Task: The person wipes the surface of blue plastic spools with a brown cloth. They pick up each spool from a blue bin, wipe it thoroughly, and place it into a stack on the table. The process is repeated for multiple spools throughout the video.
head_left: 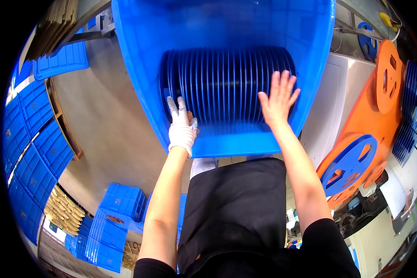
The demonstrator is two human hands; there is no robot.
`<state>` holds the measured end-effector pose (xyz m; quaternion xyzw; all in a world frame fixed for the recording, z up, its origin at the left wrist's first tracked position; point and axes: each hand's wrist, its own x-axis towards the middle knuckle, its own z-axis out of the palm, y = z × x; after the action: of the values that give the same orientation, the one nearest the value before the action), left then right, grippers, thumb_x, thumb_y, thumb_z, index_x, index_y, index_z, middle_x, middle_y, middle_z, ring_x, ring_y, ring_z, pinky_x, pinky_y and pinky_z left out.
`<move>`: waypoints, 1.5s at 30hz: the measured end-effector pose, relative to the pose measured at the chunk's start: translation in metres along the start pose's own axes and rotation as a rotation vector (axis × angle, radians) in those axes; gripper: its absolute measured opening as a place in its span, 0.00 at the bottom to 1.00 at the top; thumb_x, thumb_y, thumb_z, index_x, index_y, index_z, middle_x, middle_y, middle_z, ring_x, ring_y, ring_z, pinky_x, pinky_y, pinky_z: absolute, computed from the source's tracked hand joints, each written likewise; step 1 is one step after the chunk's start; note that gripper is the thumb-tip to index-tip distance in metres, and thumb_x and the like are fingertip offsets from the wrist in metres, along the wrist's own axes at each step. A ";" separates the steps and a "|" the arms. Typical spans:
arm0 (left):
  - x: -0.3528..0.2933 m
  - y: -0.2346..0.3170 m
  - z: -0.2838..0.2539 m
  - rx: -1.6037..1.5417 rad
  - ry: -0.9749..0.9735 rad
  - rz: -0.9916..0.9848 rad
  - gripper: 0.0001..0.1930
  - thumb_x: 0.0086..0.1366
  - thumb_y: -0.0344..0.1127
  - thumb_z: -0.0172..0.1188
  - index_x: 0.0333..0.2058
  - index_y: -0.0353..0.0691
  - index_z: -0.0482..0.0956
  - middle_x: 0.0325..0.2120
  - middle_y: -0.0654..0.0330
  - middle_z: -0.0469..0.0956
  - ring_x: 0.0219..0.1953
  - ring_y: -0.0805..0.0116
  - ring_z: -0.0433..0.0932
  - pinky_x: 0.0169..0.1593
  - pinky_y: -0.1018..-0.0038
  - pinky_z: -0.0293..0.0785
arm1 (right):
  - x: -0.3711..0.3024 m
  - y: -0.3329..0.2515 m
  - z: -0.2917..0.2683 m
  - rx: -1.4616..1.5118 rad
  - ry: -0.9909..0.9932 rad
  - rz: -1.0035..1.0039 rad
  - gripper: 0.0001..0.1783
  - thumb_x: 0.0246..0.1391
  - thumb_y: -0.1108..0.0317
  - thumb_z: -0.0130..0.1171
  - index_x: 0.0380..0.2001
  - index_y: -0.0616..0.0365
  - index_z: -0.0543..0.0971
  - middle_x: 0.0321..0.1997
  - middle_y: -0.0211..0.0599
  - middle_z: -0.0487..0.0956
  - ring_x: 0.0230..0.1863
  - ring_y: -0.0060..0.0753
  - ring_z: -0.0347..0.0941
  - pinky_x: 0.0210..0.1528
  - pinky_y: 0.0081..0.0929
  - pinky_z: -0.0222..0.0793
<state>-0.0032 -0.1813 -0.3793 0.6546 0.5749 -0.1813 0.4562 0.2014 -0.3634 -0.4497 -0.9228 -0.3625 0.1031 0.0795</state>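
A row of blue plastic reels, their thin round flanges standing side by side, lies in a deep blue plastic bin in front of me. My left hand, in a white glove with greyish fingertips, rests at the near left end of the row with its fingers apart. Bare skin shows at some of its fingers. My right hand is bare and spread out over the right end of the row, fingers pointing away from me. Neither hand holds a reel. The undersides of the reels are hidden in the bin.
To the right stands an orange machine panel with a blue reel mounted on it. More blue reels hang at the far right. Stacked blue crates line the left, and several crates stand at lower left.
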 end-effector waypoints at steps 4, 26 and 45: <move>-0.002 0.004 0.009 0.070 -0.013 0.066 0.43 0.54 0.22 0.55 0.68 0.50 0.48 0.71 0.52 0.35 0.39 0.51 0.80 0.37 0.67 0.82 | 0.004 -0.038 0.001 -0.024 -0.149 -0.485 0.47 0.43 0.39 0.62 0.67 0.32 0.59 0.75 0.29 0.48 0.76 0.43 0.34 0.69 0.65 0.25; 0.002 -0.035 -0.002 -0.310 0.085 0.031 0.33 0.61 0.29 0.57 0.65 0.41 0.59 0.69 0.54 0.47 0.57 0.59 0.70 0.50 0.71 0.76 | -0.216 0.071 -0.168 -0.210 0.167 0.545 0.49 0.54 0.52 0.59 0.70 0.57 0.45 0.75 0.53 0.38 0.75 0.56 0.32 0.70 0.59 0.27; -0.131 -0.061 -0.051 -0.360 -0.356 -0.204 0.29 0.65 0.35 0.53 0.63 0.38 0.60 0.49 0.48 0.74 0.40 0.62 0.78 0.42 0.70 0.76 | -0.210 0.022 -0.300 0.675 0.576 0.546 0.17 0.60 0.67 0.53 0.49 0.65 0.71 0.44 0.42 0.74 0.44 0.39 0.74 0.49 0.32 0.69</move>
<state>-0.1094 -0.2217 -0.2765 0.4594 0.5717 -0.2336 0.6384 0.1395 -0.5450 -0.1369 -0.8978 -0.0186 -0.0268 0.4391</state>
